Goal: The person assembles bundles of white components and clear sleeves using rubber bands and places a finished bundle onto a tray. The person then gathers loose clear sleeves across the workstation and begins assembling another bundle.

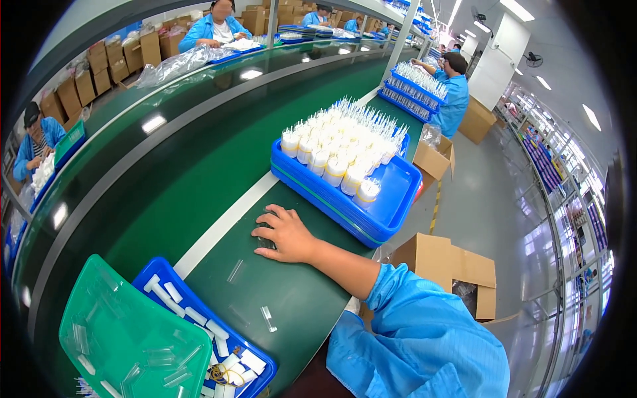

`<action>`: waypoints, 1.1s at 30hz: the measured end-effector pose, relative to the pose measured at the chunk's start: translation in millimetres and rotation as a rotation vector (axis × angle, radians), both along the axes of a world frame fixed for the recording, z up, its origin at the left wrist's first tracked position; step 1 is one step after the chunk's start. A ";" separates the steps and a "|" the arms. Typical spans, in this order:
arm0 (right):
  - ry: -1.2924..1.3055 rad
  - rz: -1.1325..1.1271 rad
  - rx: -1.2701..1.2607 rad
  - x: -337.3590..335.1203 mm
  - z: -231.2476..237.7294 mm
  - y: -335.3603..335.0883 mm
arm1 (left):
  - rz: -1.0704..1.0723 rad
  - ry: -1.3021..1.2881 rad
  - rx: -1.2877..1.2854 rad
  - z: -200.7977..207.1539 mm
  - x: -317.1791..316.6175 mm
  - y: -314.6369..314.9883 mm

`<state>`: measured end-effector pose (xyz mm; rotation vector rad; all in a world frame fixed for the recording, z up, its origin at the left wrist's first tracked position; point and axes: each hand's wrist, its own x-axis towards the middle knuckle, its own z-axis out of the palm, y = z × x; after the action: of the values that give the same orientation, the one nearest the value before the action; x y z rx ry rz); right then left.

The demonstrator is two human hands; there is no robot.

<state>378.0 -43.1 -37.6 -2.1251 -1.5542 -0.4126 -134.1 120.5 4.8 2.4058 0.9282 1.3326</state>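
Observation:
My right hand (286,235) reaches over the green work surface, palm down. Its fingers and thumb curl around clear plastic tube pieces (265,243), partly hidden under the hand. On the surface nearer me lie a loose clear tube (235,270) and a clear piece with white parts (268,318). Just beyond the hand, a stack of blue trays (398,199) bears many banded bundles of thin white-and-clear sticks (335,169). My left hand does not show.
At lower left, a green tray (99,298) holding clear tubes overlaps a blue tray (149,268) of white cylinders (219,330) and rubber bands. A conveyor (166,152) runs alongside. Cardboard boxes (431,259) stand at right. Co-workers (454,99) sit along the line.

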 end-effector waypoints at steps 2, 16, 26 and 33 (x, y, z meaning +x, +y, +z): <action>0.007 -0.063 -0.033 -2.8 1.4 0.7 | -0.023 -0.016 0.021 -2.9 0.9 2.3; 0.207 -0.195 0.138 -7.3 0.2 -4.7 | 0.078 -0.260 -0.722 2.8 -29.1 17.6; 0.298 -0.172 0.246 5.7 3.7 -13.2 | -0.275 -0.910 -1.352 52.1 42.2 0.6; 1.749 -0.138 0.554 -25.5 20.1 -0.9 | -0.247 -0.856 -1.347 51.5 33.1 -2.7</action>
<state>352.5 -44.0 -17.5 -1.2264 -0.1805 0.7545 -101.1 117.8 56.3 0.7812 0.7811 0.9303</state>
